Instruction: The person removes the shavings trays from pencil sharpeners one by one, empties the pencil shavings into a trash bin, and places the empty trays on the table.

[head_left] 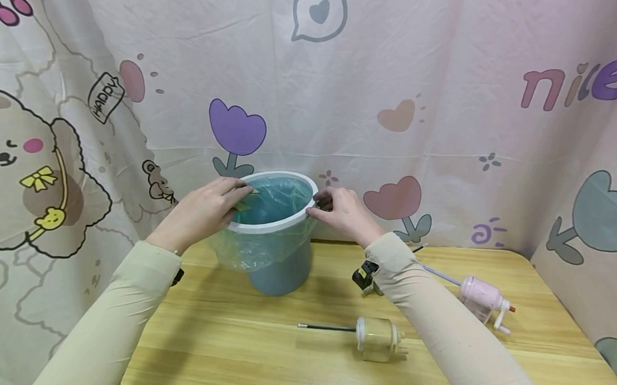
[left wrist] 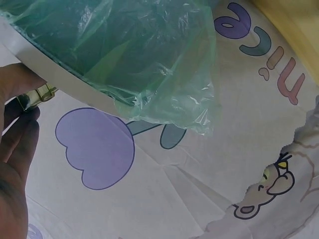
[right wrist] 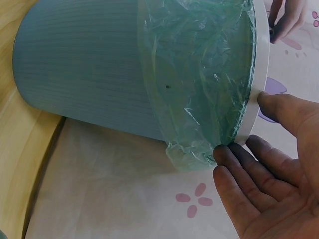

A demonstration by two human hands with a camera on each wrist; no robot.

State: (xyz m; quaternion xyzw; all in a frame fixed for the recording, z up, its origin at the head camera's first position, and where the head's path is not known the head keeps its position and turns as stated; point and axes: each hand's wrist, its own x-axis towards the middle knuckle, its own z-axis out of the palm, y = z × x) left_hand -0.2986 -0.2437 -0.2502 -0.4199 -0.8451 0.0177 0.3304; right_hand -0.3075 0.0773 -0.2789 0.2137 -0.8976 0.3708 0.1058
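A blue-grey bin (head_left: 278,272) stands upright on the table, with a white rim ring (head_left: 270,226) around its top. Its translucent green bag (right wrist: 192,89) hangs over the outside, below the ring. At the left side of the rim, my left hand (head_left: 207,209) pinches a small shiny gold clip (left wrist: 39,95) between thumb and fingers. My right hand (head_left: 345,212) touches the rim's right side. In the right wrist view its thumb rests on the white ring, and its other fingertips meet the ring and the bag's edge.
In front of the bin lies a yellowish crank pencil sharpener (head_left: 378,338) with a dark pencil (head_left: 327,327) in it. A pink crank sharpener (head_left: 481,294) with a blue pencil (head_left: 441,274) lies at the right. Behind the table hangs a printed curtain (head_left: 437,43).
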